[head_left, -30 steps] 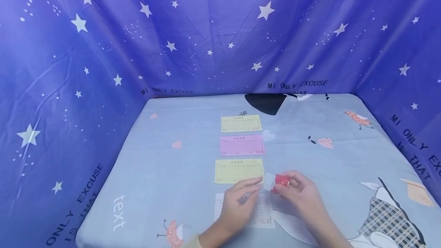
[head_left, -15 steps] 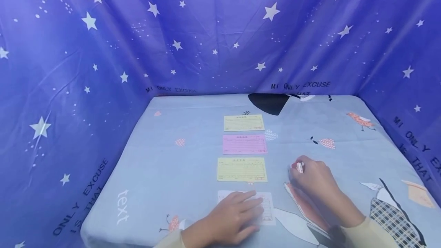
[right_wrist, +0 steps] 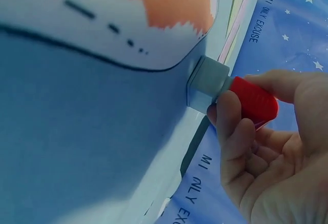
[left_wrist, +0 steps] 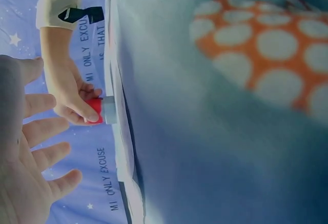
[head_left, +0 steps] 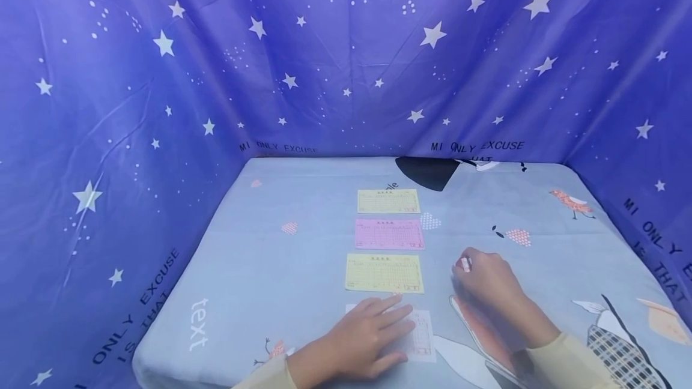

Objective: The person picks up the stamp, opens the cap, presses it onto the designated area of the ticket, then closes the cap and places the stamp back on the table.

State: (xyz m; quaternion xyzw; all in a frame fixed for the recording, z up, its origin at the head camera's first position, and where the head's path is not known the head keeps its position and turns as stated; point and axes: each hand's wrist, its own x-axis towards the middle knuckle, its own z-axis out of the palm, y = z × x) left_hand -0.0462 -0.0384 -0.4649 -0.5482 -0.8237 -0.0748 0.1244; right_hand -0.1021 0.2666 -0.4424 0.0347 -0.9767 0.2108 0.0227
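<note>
My right hand (head_left: 491, 281) pinches a small stamp (head_left: 466, 265) standing on the cloth right of the paper slips. The right wrist view shows its red handle (right_wrist: 253, 100) between thumb and fingers, with the clear squarish cap (right_wrist: 209, 84) meeting the cloth. Over the white slip (head_left: 424, 341) nearest the front, my left hand (head_left: 373, 336) lies palm down, fingers spread, covering much of it. Red print shows at that slip's lower right corner. Just beyond it is a yellow slip (head_left: 384, 273), with a similar red mark at its own corner.
Farther back, in line, lie a pink slip (head_left: 389, 235) and another yellow slip (head_left: 388, 202). A pale blue patterned cloth (head_left: 259, 281) covers the table. Purple star curtains (head_left: 346, 71) close off the back and both sides.
The hands have parted: my right hand moved right with the stamp and set it down on the cloth. My left hand spread its fingers over the white slip. The head view shifted slightly.
</note>
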